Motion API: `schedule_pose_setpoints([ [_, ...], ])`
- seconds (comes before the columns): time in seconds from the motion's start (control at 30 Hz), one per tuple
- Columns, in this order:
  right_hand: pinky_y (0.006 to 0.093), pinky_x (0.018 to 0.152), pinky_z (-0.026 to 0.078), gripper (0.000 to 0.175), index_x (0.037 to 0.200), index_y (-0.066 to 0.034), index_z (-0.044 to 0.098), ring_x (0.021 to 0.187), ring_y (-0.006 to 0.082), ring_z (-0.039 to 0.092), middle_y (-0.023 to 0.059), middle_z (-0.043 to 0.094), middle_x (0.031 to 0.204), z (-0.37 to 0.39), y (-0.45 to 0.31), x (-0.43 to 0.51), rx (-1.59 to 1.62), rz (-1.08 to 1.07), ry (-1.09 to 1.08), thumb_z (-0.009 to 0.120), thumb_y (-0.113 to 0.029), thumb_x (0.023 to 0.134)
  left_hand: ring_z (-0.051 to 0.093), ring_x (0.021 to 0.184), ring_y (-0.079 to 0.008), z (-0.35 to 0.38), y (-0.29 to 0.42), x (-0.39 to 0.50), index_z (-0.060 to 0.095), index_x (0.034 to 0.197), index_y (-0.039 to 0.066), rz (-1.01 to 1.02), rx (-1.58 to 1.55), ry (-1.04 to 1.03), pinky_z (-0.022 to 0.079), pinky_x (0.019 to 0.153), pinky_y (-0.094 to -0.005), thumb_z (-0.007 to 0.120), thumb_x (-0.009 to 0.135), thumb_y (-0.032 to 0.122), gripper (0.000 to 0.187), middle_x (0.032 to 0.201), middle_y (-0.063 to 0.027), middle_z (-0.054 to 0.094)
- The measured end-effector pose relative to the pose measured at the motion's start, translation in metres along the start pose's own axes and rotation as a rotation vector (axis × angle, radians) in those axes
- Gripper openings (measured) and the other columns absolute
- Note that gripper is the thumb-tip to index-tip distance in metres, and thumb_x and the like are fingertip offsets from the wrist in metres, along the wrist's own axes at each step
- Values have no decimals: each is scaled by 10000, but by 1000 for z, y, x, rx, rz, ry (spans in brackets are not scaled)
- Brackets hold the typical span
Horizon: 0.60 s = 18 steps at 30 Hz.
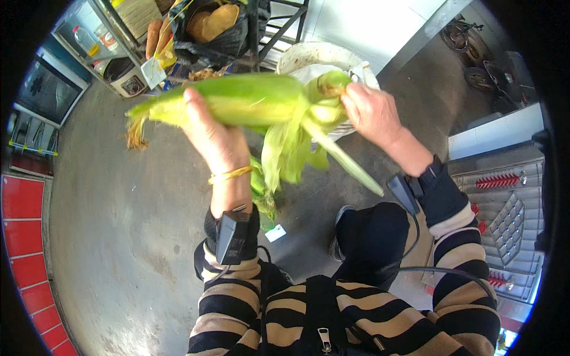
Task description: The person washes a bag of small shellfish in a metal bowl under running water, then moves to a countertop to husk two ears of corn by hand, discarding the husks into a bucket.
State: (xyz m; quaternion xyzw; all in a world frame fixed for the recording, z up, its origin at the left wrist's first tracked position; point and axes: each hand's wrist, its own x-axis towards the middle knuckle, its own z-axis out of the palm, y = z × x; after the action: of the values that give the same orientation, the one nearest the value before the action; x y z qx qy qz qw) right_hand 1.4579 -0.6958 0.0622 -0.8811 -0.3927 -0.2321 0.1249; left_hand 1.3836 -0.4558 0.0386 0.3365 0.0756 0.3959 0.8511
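An ear of corn in green husk (254, 99) lies level across the view, its brown silk tip at the left. My left hand (213, 133) grips the ear near the silk end, thumb on top. My right hand (372, 111) is closed at the stem end, by its brownish cut stub; whether it pinches the stub or a husk leaf is blurred. Several pale husk leaves (285, 151) hang loose below the stem end. Behind that end stands a white bucket (320, 55) with a pale bag in it. More green ears (260, 182) show partly on the floor below my left wrist.
A shelf rack at the upper left holds bottles and a black plastic bag (209, 49) of brown produce. A rice cooker (127, 78) sits low beside it. A white tag (275, 233) lies on the floor by my feet. A quilted metallic door panel (507, 222) is at the right.
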Motion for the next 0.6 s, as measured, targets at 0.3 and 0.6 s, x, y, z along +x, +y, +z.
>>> schedule_pose_setpoints([
  [0.3, 482, 739, 438, 231, 901, -49, 570, 824, 404, 557, 211, 593, 841, -51, 166, 16, 91, 450, 24, 478, -257, 857, 524, 890, -220, 229, -55, -61, 446, 1107, 18, 291, 479, -491, 444, 772, -335, 773, 681, 131, 549, 977, -112, 533],
  [0.6, 327, 796, 481, 335, 1137, -27, 573, 968, 237, 607, 150, 618, 1056, -124, 209, 14, 870, 617, 128, 560, -216, 862, 549, 847, -238, 280, -183, -66, 465, 1055, 36, 187, 724, -478, 470, 738, -335, 789, 649, 120, 526, 952, -139, 553],
])
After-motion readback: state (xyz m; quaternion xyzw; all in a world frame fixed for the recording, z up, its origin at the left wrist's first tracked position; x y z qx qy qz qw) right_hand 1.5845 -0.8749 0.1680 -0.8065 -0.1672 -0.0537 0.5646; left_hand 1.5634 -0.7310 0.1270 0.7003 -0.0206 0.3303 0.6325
